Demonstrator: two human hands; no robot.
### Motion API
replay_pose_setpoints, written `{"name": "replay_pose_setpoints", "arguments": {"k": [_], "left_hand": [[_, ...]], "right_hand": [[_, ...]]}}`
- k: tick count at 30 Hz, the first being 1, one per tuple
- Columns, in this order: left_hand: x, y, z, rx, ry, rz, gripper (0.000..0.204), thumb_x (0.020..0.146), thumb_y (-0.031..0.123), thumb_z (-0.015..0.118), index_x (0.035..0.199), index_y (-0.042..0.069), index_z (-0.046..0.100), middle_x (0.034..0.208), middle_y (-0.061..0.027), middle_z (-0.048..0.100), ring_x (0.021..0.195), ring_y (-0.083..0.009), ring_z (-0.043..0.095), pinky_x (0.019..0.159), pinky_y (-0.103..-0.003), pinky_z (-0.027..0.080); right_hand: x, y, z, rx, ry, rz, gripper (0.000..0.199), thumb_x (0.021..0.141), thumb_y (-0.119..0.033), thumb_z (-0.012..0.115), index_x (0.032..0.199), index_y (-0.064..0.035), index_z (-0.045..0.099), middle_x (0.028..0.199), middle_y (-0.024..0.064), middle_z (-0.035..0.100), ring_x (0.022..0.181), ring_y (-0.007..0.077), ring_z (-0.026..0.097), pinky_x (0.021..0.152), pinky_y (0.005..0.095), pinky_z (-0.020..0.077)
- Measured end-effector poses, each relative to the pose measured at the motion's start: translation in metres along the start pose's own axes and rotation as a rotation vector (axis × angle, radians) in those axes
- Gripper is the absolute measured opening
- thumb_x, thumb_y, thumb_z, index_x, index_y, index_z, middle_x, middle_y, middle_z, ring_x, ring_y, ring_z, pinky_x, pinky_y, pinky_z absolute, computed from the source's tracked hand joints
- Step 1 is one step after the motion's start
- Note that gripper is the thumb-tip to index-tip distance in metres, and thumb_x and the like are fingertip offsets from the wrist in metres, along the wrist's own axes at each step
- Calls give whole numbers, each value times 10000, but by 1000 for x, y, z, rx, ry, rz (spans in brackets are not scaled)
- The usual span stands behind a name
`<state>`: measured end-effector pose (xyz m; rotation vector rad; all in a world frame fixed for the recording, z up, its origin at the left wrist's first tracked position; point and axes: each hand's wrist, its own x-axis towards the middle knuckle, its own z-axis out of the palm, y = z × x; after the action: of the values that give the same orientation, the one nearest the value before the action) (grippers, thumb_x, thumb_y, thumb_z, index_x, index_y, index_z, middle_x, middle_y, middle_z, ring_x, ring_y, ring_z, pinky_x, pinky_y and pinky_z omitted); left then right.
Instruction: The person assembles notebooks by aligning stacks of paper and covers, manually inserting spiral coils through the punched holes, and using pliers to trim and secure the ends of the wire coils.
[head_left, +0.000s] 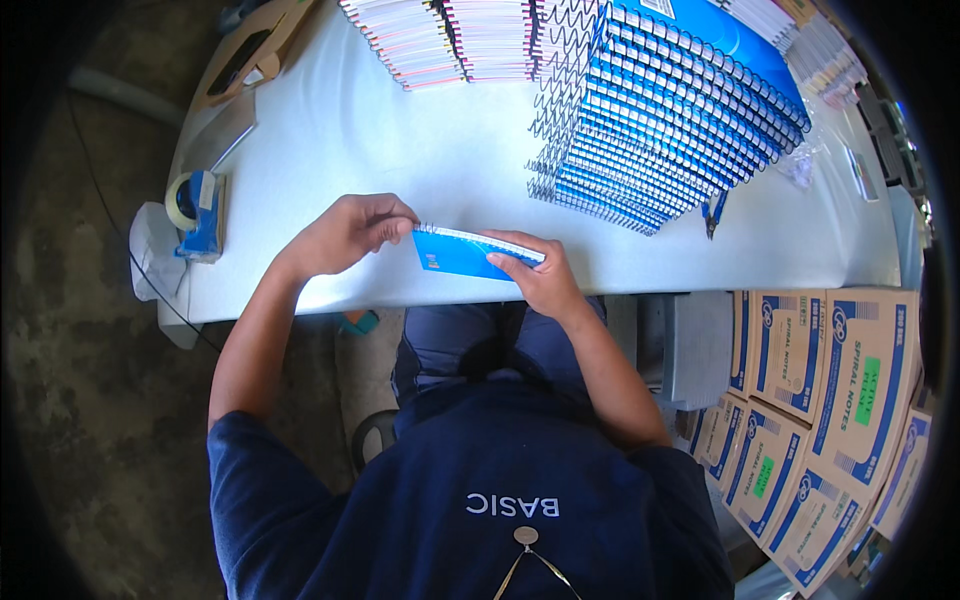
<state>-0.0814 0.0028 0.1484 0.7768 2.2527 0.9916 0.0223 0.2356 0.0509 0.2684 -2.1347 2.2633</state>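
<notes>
A blue-covered notebook [455, 253] is held on edge just above the table's front edge, its row of binding holes facing up. My right hand [540, 275] grips its right end, thumb on the blue cover and fingers behind. At the notebook's left end a short stretch of dark wire spiral [428, 228] shows in the holes. My left hand [355, 235] is beside that end, its fingers curled and pinched at the spiral's tip; whatever lies between them is too small to make out.
A tall stack of blue spiral notebooks [640, 130] stands at the back right, unbound pads [490, 40] behind. Blue-handled pliers [713, 212] lie beside the stack. A blue tape dispenser [205, 220] sits at the left edge. Cardboard boxes [850, 390] are piled on the right.
</notes>
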Motion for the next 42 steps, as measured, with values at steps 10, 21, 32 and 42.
{"name": "replay_pose_setpoints", "arguments": {"k": [10,21,32,42], "left_hand": [[10,-25,-12,-190,-91,4,217,882,281,613,922,77,678,815,-27,613,737,-113,516,659,-267,418],[6,35,32,873,616,388,168,734,168,708,895,141,669,942,-2,635,1079,-189,536,996,-438,304],[-7,5,54,866,599,347,860,676,589,673,1301,53,423,1372,-224,359,1345,-420,210,1075,-573,80],[2,-38,70,932,968,523,1121,757,800,298,1396,-112,167,1429,-376,136,1340,-543,47,1026,-647,-45]], "right_hand": [[-1,1,2,31,10,32,257,862,-92,616,1089,28,630,994,98,681,876,116,607,813,253,476],[-7,3,9,-190,98,-189,286,824,17,607,1106,-18,634,1003,150,675,882,205,666,770,269,500],[-12,4,14,-313,93,-405,373,766,102,563,1099,-47,638,1043,140,661,922,274,656,800,325,516],[-18,11,33,-378,143,-493,453,701,150,528,1101,-34,632,1055,134,656,926,284,649,804,342,518]]}}
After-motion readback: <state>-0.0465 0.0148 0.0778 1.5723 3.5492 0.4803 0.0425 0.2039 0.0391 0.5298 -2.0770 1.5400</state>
